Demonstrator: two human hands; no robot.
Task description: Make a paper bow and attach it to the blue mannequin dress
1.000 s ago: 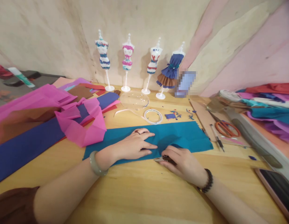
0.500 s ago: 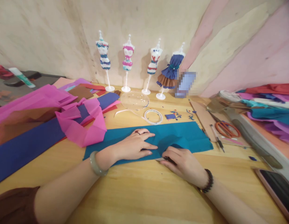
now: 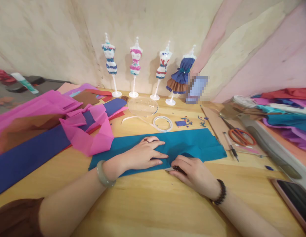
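Observation:
A teal folded sheet (image 3: 192,140), looking like crepe paper, lies flat across the middle of the table. My left hand (image 3: 149,153) rests on it with fingers spread, pressing it down. At its near edge my right hand (image 3: 189,169) grips a utility knife (image 3: 178,169); the thin blade points left at the sheet's edge, and most of the dark handle is hidden in my palm. A flap of the sheet bulges up beside my right fingers.
Several small mannequins (image 3: 135,62) stand along the wall, one in a dress. A tape roll (image 3: 162,123) and scraps (image 3: 183,121) lie behind the sheet. Orange-handled scissors (image 3: 241,136), a pen (image 3: 231,147) and a phone (image 3: 292,200) are at right; pink paper (image 3: 99,135) is at left.
Almost nothing differs. Both hands keep their places on the sheet and knife; the whole view has shifted very slightly.

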